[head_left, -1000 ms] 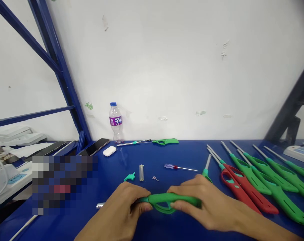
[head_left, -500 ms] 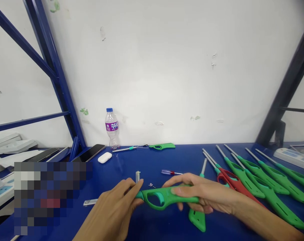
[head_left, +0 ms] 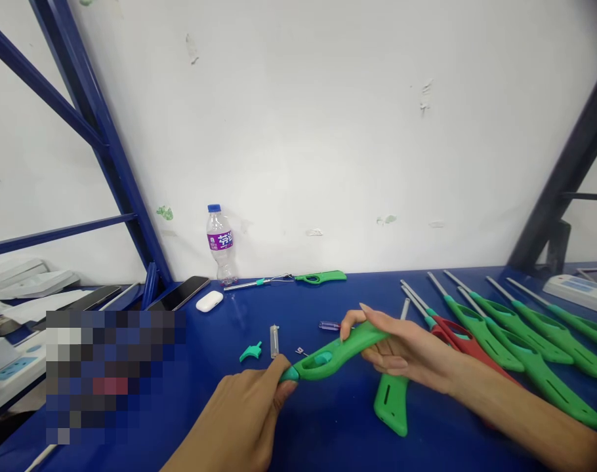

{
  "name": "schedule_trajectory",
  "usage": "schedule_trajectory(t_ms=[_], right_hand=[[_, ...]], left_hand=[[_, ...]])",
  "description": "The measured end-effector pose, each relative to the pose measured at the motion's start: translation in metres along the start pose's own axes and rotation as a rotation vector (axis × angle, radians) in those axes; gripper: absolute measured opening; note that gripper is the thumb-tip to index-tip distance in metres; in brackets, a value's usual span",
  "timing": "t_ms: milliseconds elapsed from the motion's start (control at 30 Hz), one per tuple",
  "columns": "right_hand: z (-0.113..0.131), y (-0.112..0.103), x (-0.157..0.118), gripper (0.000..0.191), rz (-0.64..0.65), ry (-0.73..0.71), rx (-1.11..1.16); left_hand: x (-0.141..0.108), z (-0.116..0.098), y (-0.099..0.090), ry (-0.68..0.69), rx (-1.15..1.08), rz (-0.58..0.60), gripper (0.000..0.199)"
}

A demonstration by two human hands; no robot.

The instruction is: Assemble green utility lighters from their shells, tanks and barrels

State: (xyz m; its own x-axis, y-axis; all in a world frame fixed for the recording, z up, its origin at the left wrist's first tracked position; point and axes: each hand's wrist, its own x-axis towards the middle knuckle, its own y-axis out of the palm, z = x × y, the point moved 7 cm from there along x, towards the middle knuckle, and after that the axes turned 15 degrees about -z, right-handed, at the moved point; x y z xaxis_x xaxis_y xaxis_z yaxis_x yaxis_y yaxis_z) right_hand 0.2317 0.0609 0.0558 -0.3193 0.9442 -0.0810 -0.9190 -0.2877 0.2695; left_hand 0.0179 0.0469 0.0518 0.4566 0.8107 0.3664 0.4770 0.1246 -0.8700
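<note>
The left hand (head_left: 242, 410) grips the teal collar (head_left: 289, 374) of a green plastic stick lighter (head_left: 342, 357), and the right hand (head_left: 414, 344) is closed around its handle (head_left: 366, 336), above the near middle of the dark blue tabletop (head_left: 328, 426). A curved teal plastic piece (head_left: 252, 353) and a clear plastic tube (head_left: 274, 341) lie farther left (another green lighter (head_left: 391, 406) lies by the right hand).
</note>
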Motion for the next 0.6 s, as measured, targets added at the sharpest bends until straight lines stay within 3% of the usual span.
schedule_trajectory(t_ms=[67,200,333,433,500,600], right_hand=[[0.000,0.000,0.000,0.050,-0.049,-0.011,0.020],[0.004,0.000,-0.003,0.035,-0.167,-0.072,-0.040],[0.004,0.001,-0.005,0.031,-0.187,-0.092,-0.086],[0.006,0.002,-0.006,0.037,-0.191,-0.127,-0.095],[0.009,0.005,-0.007,0.041,-0.183,-0.153,-0.072],[0.014,0.008,-0.009,0.039,-0.192,-0.210,-0.006]], left_hand=[[-0.004,-0.002,-0.001,-0.060,-0.105,0.026,0.036],[-0.013,-0.004,0.001,-0.240,-0.295,0.136,0.039],[-0.021,-0.008,0.010,-0.433,-0.639,0.393,0.051],[-0.022,-0.016,0.019,-0.483,-0.941,0.596,0.058],[-0.019,-0.016,0.024,-0.518,-1.063,0.629,0.055],[-0.012,-0.018,0.030,-0.535,-1.149,0.580,0.052]])
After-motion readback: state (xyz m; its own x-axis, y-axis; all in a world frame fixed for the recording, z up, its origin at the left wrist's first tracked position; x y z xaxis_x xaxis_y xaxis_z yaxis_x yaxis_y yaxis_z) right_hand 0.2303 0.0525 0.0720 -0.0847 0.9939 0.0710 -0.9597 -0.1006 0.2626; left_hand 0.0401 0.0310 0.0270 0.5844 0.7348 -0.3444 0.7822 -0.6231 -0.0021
